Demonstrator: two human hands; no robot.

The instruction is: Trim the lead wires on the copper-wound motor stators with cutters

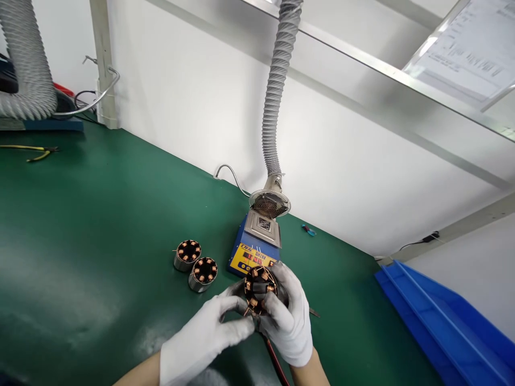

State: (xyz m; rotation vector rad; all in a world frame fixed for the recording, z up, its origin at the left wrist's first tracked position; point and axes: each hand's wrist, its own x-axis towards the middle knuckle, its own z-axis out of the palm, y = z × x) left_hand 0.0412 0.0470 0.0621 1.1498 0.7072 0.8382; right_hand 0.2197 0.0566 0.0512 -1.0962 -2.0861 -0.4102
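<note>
Both my hands wear white gloves and meet low in the middle of the view. My right hand (290, 316) is wrapped round a round motor stator (260, 288) with copper coils, held facing me. My left hand (205, 335) pinches at the stator's lower edge, where thin wires hang; what its fingertips grip is too small to name. A red-handled tool (276, 360) pokes out below my hands. Two more stators (196, 265) stand side by side on the green mat to the left.
A blue solder pot (256, 247) with a yellow panel stands just behind my hands, under a grey fume hose (277, 102). Blue bins (438, 321) sit at right. Yellow-handled pliers (34, 151) and a second hose (26, 59) are at far left. White wall behind.
</note>
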